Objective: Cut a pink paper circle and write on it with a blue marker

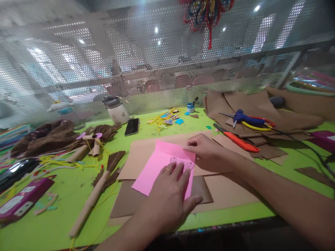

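Observation:
A pink sheet of paper (154, 167) with a dark printed or drawn pattern near its right side lies over brown paper sheets (138, 150) on the green table. My left hand (172, 191) rests flat on the pink sheet, fingers spread, with a ring on one finger. At the sheet's upper right corner, my right hand (202, 150) pinches the edge between thumb and fingers. The top strip of the pink paper looks creased. Part of the pattern is hidden under my left fingers.
An orange utility knife (240, 141) and blue-handled scissors (251, 120) lie to the right by stacked brown paper (235, 101). Left are a rolled paper broom shape (90, 204), a phone (132, 126), a cup (115, 109) and a purple device (24, 198). A small blue jar (191, 107) stands behind.

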Demonstrator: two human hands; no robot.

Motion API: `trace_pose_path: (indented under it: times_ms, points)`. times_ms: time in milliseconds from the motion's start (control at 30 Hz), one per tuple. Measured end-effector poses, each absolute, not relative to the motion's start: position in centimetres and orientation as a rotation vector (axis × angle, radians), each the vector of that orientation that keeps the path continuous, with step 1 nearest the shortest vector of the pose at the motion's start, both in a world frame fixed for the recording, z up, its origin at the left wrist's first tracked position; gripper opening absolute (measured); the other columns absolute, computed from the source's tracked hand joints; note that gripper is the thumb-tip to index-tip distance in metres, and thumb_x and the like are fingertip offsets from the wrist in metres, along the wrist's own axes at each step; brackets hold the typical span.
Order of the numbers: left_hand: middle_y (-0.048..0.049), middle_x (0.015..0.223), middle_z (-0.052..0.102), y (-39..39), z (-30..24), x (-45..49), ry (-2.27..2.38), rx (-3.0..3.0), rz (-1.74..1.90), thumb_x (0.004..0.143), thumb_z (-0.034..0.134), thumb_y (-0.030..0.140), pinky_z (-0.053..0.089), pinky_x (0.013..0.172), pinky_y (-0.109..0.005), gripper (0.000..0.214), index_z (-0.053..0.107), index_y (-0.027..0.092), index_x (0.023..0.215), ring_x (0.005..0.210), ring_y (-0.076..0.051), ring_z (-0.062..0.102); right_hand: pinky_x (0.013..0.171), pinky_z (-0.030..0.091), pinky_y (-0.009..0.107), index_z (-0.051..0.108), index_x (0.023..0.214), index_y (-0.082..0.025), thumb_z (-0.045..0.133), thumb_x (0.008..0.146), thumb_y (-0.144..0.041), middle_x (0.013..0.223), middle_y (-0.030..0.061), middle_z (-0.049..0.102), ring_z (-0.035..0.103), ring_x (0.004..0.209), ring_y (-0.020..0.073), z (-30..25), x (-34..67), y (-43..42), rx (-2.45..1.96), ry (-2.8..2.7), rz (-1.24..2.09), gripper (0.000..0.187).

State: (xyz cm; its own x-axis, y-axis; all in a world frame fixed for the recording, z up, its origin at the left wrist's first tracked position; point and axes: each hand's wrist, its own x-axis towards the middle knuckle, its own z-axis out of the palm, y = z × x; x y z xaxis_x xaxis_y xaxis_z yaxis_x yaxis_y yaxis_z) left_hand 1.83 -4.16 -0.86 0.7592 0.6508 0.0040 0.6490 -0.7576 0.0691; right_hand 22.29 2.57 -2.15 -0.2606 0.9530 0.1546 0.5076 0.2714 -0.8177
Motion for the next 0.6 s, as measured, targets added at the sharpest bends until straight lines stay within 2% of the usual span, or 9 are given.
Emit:
trace_pose_path:
  times_ms: [167,333,433,600]
  points:
    - [-0.0199,0.145,0.051,-4.1,-1.3,1.7,1.019,2.898,0.116,0.092,0.045,0.060,0.034,0.112,-0.056,0.071,0.046,0.011,0.143,0.135,-0.040,0.042,0.056,0.026,0.027,0.055,0.058,-0.016,0.055,0.079,-0.021,0.060,0.0006,0.053,0.044,0.059,0.0134,-0.8,21.1,1.6,-1.364,-2.011,0.669,0.022]
    - [-0.0196,0.141,0.053,-4.2,-1.3,1.6,1.024,2.892,0.174,0.091,0.050,0.060,0.033,0.112,-0.055,0.064,0.055,0.012,0.132,0.133,-0.039,0.043,0.059,0.030,0.029,0.064,0.068,-0.014,0.052,0.085,-0.016,0.072,0.0081,0.065,0.051,0.064,0.0163,-0.9,19.2,-0.5,-1.470,-2.282,0.286,0.021]
    - [-0.0153,0.133,0.059,-4.4,-1.0,1.7,1.014,2.868,0.227,0.090,0.053,0.057,0.037,0.110,-0.052,0.054,0.060,0.015,0.124,0.125,-0.036,0.048,0.062,0.032,0.032,0.067,0.074,-0.012,0.049,0.087,-0.014,0.076,0.0122,0.067,0.054,0.068,0.0197,-1.5,18.5,-1.3,-1.491,-2.341,0.154,0.022]
    - [-0.0149,0.129,0.061,-4.4,-1.0,2.0,0.994,2.864,0.258,0.089,0.057,0.053,0.039,0.107,-0.051,0.049,0.061,0.015,0.119,0.121,-0.034,0.050,0.066,0.037,0.031,0.066,0.075,-0.013,0.049,0.089,-0.013,0.079,0.0107,0.067,0.056,0.072,0.0196,-2.0,18.3,-1.7,-1.481,-2.324,0.140,0.023]
